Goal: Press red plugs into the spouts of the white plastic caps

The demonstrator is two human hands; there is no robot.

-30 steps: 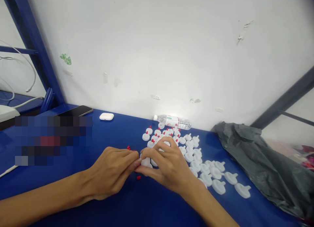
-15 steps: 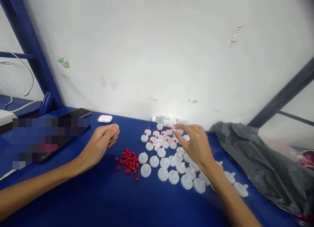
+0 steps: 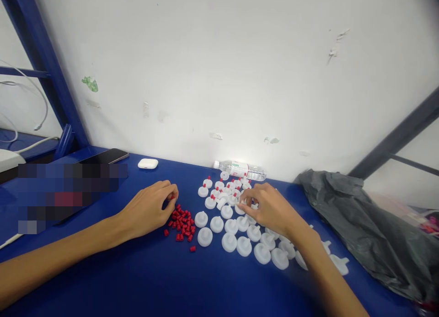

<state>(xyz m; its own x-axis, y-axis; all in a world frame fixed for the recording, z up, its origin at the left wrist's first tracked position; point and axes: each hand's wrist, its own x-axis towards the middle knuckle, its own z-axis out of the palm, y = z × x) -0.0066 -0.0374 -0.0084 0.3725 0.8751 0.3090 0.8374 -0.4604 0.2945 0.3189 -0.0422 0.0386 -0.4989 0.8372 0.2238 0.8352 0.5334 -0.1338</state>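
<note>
My left hand (image 3: 151,205) is at the upper left edge of a heap of small red caps (image 3: 183,222), thumb and forefinger curled into a pinch with a bit of red between the tips. My right hand (image 3: 267,205) reaches over a spread of white round lids with spouts (image 3: 229,242). Its fingers are bent together on one white spouted lid (image 3: 240,209), partly hidden by the fingertips. Behind the bare lids, several white lids carry red caps on their spouts, such as a capped lid (image 3: 203,190) at the left of that group.
A clear plastic bottle (image 3: 240,169) lies against the wall. Left of it are a white earbud case (image 3: 147,163) and a dark phone (image 3: 113,157). A grey plastic bag (image 3: 363,230) covers the right side of the blue table (image 3: 171,280).
My left hand has moved right and down, from a loose fist to a pinch beside the red caps. My right hand has come down slightly toward the nearer lids.
</note>
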